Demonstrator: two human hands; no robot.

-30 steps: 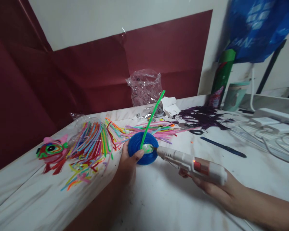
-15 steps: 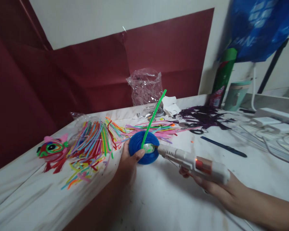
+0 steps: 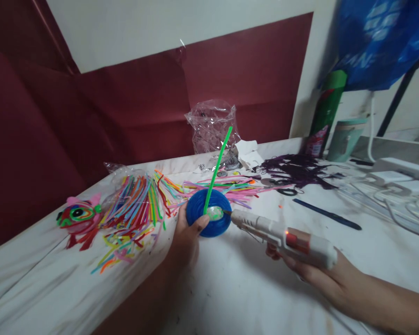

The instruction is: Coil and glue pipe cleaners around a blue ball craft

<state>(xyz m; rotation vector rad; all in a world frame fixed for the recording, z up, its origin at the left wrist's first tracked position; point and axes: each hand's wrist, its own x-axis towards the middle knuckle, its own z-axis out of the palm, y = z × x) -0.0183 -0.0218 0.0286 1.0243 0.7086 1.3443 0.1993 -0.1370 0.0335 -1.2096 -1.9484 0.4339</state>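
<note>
1. Head view: the left hand (image 3: 185,238) grips a blue disc (image 3: 209,213), a coiled, ribbed round shape, thumb pressed on its near face. The disc is held just above the table (image 3: 230,288), near its left edge.
2. A thin, straight green straw (image 3: 218,165) rises tilted from the disc's middle, beside a pale shiny blob of glue (image 3: 214,213).
3. The right hand (image 3: 312,274) is clenched round the grip of a white plastic glue gun (image 3: 282,237); its metal nozzle touches the glue blob.
4. Left of the disc lies a loose heap of thin coloured strips (image 3: 139,207), partly on clear crinkled plastic, and a red-and-green figure (image 3: 78,216) close to the table's edge.
5. Behind stand a crumpled clear bag (image 3: 212,125), a tangle of purple threads (image 3: 293,167) and a dark pen (image 3: 326,214).
6. The white, smudged tabletop is bare in front of both hands; the left edge drops off just beside the left wrist.
7. Cables (image 3: 398,200) crowd the far right.
</note>
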